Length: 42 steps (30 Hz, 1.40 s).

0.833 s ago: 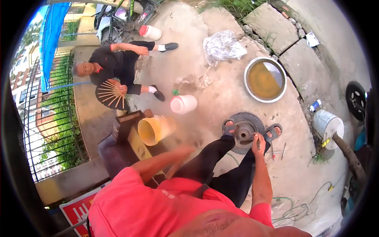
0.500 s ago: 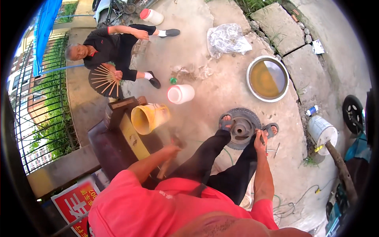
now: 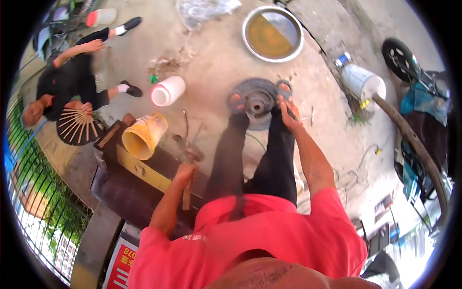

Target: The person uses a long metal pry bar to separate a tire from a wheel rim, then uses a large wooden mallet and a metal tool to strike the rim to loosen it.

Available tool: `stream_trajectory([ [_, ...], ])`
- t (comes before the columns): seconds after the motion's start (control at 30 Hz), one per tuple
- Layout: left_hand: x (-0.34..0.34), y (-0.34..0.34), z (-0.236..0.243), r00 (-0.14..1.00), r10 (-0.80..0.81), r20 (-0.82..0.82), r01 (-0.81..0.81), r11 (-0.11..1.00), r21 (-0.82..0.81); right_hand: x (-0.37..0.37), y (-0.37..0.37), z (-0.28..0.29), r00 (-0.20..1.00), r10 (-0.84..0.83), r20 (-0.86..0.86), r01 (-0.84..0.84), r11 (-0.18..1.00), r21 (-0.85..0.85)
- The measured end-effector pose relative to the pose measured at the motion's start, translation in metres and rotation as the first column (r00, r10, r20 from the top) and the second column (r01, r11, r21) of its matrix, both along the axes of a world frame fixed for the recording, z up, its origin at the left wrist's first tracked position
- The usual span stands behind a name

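The left hand (image 3: pixel 185 172) is closed round a hammer (image 3: pixel 188 180) — its wooden handle runs down out of the fist toward the person, the blurred head up above the knuckles, so it stands roughly lengthwise away from the body. The right hand (image 3: pixel 288 113) reaches out to the grey metal wheel (image 3: pixel 257 101) on the concrete ground between the feet, fingers pinching a thin dark rod (image 3: pixel 291 114) at the wheel's right edge. A yellow bucket (image 3: pixel 143 137) lies tipped nearby.
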State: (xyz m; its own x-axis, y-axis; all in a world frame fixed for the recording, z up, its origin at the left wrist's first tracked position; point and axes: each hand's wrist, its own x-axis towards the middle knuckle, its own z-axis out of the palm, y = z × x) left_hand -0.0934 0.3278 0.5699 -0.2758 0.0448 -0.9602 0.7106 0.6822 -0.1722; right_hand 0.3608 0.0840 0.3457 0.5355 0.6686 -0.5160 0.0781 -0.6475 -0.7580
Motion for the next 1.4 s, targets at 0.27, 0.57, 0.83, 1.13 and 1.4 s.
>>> stream_trajectory([
  [0.27, 0.041, -0.053, 0.007, 0.997, 0.057, -0.047, -0.053, 0.996, 0.074, 0.033, -0.005, 0.013, 0.997, 0.008, -0.082, 0.008, 0.982, 0.189],
  [0.57, 0.038, -0.135, 0.025, 0.961, 0.264, -0.087, -0.262, 0.965, 0.029, 0.047, -0.009, 0.043, 0.956, 0.268, 0.117, -0.287, 0.936, 0.202],
  [0.83, 0.036, -0.152, 0.006, 0.959, 0.269, -0.086, -0.270, 0.963, 0.005, 0.022, -0.002, 0.045, 0.952, 0.282, 0.115, -0.299, 0.937, 0.182],
  [1.13, 0.010, -0.089, -0.021, 0.962, 0.272, -0.025, -0.272, 0.962, -0.021, -0.030, 0.023, 0.114, 0.998, 0.055, -0.039, -0.047, 0.982, 0.183],
  [1.4, -0.020, -0.026, -0.034, 0.990, 0.137, -0.046, -0.135, 0.990, 0.041, -0.061, 0.058, 0.082, 0.984, 0.055, 0.171, -0.094, 0.969, 0.228],
])
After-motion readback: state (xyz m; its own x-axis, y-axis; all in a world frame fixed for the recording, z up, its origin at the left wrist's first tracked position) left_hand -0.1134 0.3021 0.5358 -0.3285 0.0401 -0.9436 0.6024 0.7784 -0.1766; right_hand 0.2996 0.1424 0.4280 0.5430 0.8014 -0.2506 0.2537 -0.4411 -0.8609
